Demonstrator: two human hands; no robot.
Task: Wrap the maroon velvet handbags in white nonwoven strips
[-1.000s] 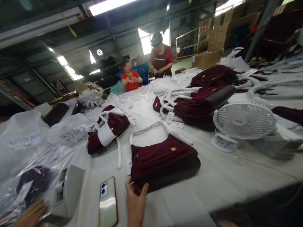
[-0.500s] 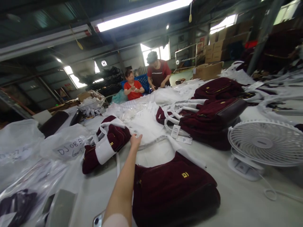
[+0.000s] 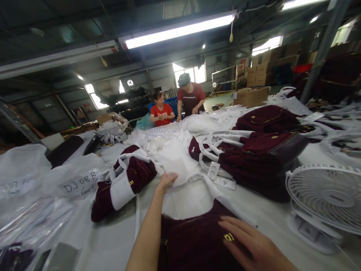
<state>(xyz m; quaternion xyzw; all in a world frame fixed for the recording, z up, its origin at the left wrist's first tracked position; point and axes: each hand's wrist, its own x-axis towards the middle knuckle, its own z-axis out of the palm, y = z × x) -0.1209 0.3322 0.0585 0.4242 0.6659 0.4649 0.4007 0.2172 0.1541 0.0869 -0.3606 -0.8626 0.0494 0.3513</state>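
My left hand (image 3: 167,181) reaches out across the table, fingers closed on the near edge of a thin white sheet (image 3: 177,168), part of a spread of white sheets. My right hand (image 3: 248,241) lies over the front of a dark red handbag (image 3: 194,237), its fingers stretched out and apart around the gold logo. This bag lies closest to me, with a white-wrapped strap (image 3: 210,184) looping beyond it. Left of my left arm is a smaller dark red bag (image 3: 141,169) with a white wrap around it.
More dark red bags (image 3: 254,158) with paper tags (image 3: 213,171) are piled at the right, behind a white fan (image 3: 327,195). Clear plastic bags (image 3: 76,177) with handwriting cover the left side. Two people (image 3: 191,98) work at the table's far side.
My right hand has come into view and onto the near bag. My left hand's fingers have closed at the white sheets. The view has tilted up slightly.
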